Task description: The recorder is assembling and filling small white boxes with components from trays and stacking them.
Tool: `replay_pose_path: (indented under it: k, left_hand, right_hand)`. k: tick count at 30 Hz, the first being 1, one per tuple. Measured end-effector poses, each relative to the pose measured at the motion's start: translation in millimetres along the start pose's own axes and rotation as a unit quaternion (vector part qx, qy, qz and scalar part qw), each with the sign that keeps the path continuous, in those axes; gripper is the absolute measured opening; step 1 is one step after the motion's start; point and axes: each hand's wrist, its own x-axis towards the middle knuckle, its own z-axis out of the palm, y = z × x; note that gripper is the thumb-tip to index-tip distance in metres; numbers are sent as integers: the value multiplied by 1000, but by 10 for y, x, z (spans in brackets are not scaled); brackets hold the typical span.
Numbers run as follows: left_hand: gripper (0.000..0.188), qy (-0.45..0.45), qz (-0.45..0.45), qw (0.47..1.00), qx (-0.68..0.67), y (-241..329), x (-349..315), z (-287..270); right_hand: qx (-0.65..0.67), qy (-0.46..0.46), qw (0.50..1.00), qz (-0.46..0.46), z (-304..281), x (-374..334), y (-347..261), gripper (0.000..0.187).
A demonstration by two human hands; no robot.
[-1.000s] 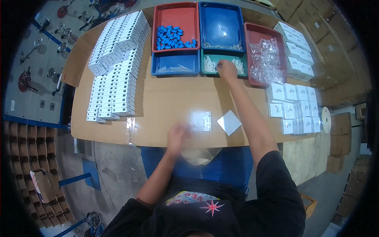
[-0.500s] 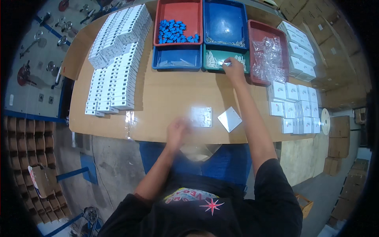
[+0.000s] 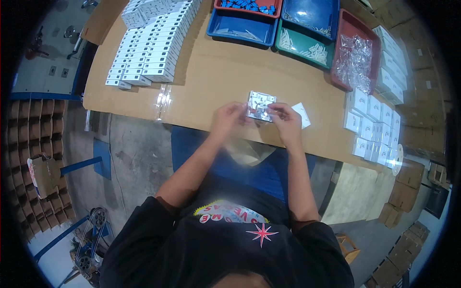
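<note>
While both hands, the left hand (image 3: 229,116) and right hand (image 3: 284,120), pinch a small clear plastic bag with a white part (image 3: 260,105) at the brown table's (image 3: 216,72) near edge, the green tray (image 3: 307,44) holds white pieces, the red tray (image 3: 356,54) clear bags, and the blue tray (image 3: 240,28) looks nearly bare.

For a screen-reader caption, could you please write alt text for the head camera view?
Seen from above, a person's left hand and right hand together hold a small clear plastic bag over a brown worktable. A white square card lies beside the right hand; stacked white boxes and coloured parts trays line the far side.
</note>
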Motion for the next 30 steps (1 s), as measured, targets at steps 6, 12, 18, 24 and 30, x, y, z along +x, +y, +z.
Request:
replay_pose_path:
  k: [6, 12, 18, 24, 30]
  left_hand:
    - [26, 2, 15, 1000, 18, -33, -18, 22]
    - [27, -7, 17, 1000, 15, -2, -25, 43]
    - [26, 1, 21, 999, 31, -26, -13, 34]
    - [27, 0, 25, 999, 24, -36, -3, 31]
    - [27, -7, 27, 999, 37, -38, -25, 27]
  right_hand:
    - [-20, -46, 998, 38, 90, -36, 43, 15]
    - [-115, -16, 993, 4, 89, -82, -76, 13]
    - [-130, -6, 990, -56, 121, -96, -130, 13]
    - [-116, 9, 992, -57, 161, -85, -96, 13]
    - [-145, 14, 988, -51, 142, -106, -67, 14]
